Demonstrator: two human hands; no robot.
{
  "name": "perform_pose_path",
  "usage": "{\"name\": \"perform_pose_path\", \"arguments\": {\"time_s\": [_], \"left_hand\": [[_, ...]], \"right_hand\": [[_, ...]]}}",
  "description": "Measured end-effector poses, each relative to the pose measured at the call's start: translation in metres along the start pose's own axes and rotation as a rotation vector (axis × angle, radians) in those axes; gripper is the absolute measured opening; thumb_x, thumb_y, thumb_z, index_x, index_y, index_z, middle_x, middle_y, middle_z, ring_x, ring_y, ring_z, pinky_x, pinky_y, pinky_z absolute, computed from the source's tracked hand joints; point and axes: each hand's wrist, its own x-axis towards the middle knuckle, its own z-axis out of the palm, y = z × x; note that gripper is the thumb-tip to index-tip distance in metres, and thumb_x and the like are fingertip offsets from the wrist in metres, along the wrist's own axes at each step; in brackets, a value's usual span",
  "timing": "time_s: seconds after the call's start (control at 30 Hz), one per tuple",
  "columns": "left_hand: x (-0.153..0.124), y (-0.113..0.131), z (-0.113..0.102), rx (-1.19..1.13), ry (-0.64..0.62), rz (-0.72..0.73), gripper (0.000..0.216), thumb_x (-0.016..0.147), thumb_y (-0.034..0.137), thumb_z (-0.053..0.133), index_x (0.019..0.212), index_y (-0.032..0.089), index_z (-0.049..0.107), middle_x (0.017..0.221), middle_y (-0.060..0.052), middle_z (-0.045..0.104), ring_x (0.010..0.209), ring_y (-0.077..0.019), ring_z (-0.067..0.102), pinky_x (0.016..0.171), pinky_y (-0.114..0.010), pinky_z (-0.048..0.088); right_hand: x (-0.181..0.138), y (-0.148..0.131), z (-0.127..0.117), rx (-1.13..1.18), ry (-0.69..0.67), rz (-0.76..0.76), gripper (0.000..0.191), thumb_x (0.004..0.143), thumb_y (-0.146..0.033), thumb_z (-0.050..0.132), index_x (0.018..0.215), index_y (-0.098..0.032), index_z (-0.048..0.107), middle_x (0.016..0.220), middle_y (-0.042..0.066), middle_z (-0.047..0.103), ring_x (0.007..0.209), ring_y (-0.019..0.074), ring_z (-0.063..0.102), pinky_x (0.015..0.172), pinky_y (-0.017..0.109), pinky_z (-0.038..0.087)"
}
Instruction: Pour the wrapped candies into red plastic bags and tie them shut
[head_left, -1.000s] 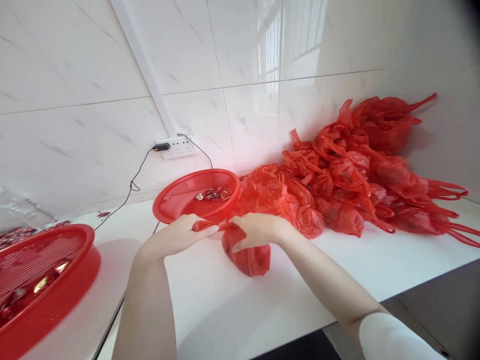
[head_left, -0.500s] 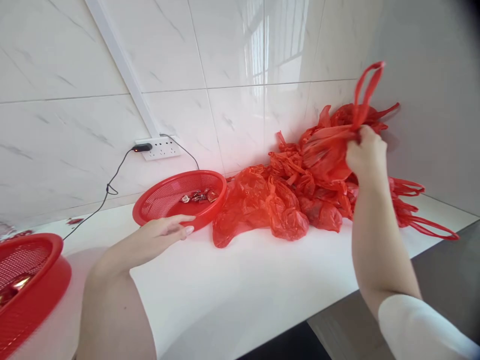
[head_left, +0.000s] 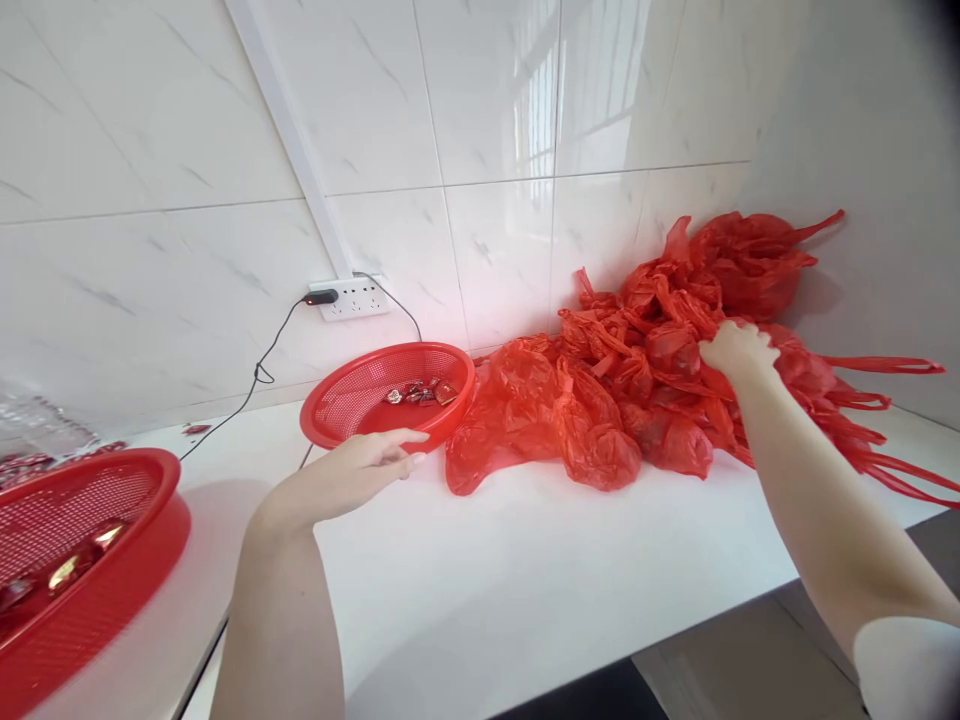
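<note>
My left hand (head_left: 379,465) reaches over the white tabletop by the front rim of a red mesh basket (head_left: 349,385). Its fingers are stretched out and it holds nothing. In the basket lie several small foil-wrapped pieces (head_left: 424,392). At the right, my right hand (head_left: 741,350) is down in a heap of red plastic bags (head_left: 592,430). Its fingers are curled into a red plastic bag (head_left: 802,365), and the fingertips are hidden. Thin bag handles (head_left: 885,365) trail off to the right of that hand.
A second red basket (head_left: 161,500) with shiny gold and red wrapped pieces (head_left: 71,570) stands at the near left. Behind the table rises a tiled wall with a socket strip (head_left: 356,300), a black plug (head_left: 321,297) and a dangling cable (head_left: 264,372). The table's front edge (head_left: 675,620) runs below.
My right hand has come down with the bag it held up, onto the right part of the heap. My left hand keeps its stretched pose by the basket. The view has shifted left.
</note>
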Motion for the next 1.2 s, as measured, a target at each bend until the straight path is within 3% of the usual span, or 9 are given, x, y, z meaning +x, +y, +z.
{"name": "perform_pose_path", "arguments": {"time_s": [0.1,0.27,0.43,0.57,0.73,0.8,0.93,1.1,1.2], "left_hand": [[-0.001,0.0,0.0,-0.007,0.009,0.046,0.053,0.081,0.053,0.052,0.126,0.028,0.062,0.096,-0.004,0.072,0.097,-0.0262,0.064,0.079,-0.029,0.047],[-0.004,0.001,-0.002,0.078,0.017,0.051,0.057,0.083,0.056,0.046,0.13,0.027,0.059,0.095,-0.004,0.071,0.097,-0.0261,0.064,0.08,-0.031,0.048],[-0.006,0.0,-0.002,0.081,-0.008,-0.015,0.06,0.086,0.055,0.044,0.14,0.027,0.049,0.11,-0.005,0.069,0.109,-0.0256,0.062,0.087,-0.032,0.048],[-0.008,-0.002,-0.002,0.079,0.022,0.002,0.059,0.086,0.056,0.045,0.137,0.027,0.053,0.112,-0.006,0.07,0.11,-0.0269,0.062,0.086,-0.032,0.048],[-0.006,-0.005,-0.001,0.091,0.045,0.084,0.057,0.084,0.053,0.048,0.133,0.026,0.057,0.099,-0.005,0.073,0.095,-0.0259,0.067,0.076,-0.03,0.05],[-0.005,-0.004,0.001,0.074,0.033,0.089,0.055,0.085,0.053,0.049,0.132,0.027,0.058,0.102,-0.005,0.072,0.097,-0.0256,0.067,0.077,-0.03,0.05],[-0.001,0.006,0.009,0.025,0.062,0.167,0.046,0.088,0.052,0.049,0.125,0.027,0.062,0.111,-0.006,0.071,0.101,-0.0246,0.066,0.079,-0.03,0.052],[0.0,0.029,0.025,-0.086,0.467,0.516,0.024,0.093,0.036,0.051,0.106,0.026,0.069,0.111,-0.003,0.07,0.107,-0.0192,0.063,0.093,-0.03,0.05],[0.002,0.038,0.037,-0.136,0.605,0.733,0.017,0.092,0.027,0.054,0.101,0.022,0.068,0.112,-0.004,0.069,0.11,-0.018,0.062,0.097,-0.031,0.049]], "right_hand": [[0.001,-0.034,0.006,0.015,-0.015,-0.053,0.04,0.09,-0.023,0.043,0.123,-0.007,0.059,0.13,0.032,0.052,0.124,0.0387,0.047,0.096,0.055,0.036],[-0.009,-0.096,0.059,0.124,-0.31,-0.294,0.034,0.091,-0.014,0.042,0.11,-0.015,0.069,0.115,0.01,0.07,0.111,0.0208,0.062,0.103,0.033,0.041],[-0.028,-0.118,0.11,0.116,-0.515,-0.276,0.033,0.087,-0.019,0.054,0.117,-0.01,0.066,0.117,0.013,0.069,0.106,0.0216,0.066,0.096,0.03,0.048],[-0.044,-0.117,0.118,0.088,-0.545,-0.251,0.044,0.085,-0.023,0.059,0.127,-0.009,0.058,0.125,0.016,0.065,0.114,0.0239,0.062,0.099,0.031,0.046],[-0.069,-0.109,0.106,0.002,-0.412,-0.148,0.052,0.088,-0.018,0.051,0.138,-0.011,0.044,0.136,0.021,0.054,0.129,0.0326,0.048,0.102,0.046,0.042],[-0.075,-0.104,0.099,-0.037,-0.418,-0.093,0.052,0.081,-0.016,0.057,0.133,-0.009,0.05,0.126,0.024,0.06,0.12,0.0384,0.054,0.093,0.051,0.046],[-0.073,-0.108,0.07,-0.013,-0.421,-0.072,0.029,0.081,-0.021,0.059,0.109,-0.017,0.065,0.108,0.013,0.07,0.104,0.0312,0.064,0.085,0.043,0.049],[-0.084,-0.158,0.0,0.385,-0.259,-0.225,0.021,0.08,-0.04,0.063,0.084,-0.019,0.066,0.082,0.004,0.07,0.077,0.0203,0.065,0.075,0.035,0.05],[-0.104,-0.192,-0.031,0.625,-0.291,-0.315,0.019,0.081,-0.038,0.063,0.083,-0.02,0.065,0.081,0.003,0.07,0.074,0.0192,0.065,0.07,0.033,0.05]]}}
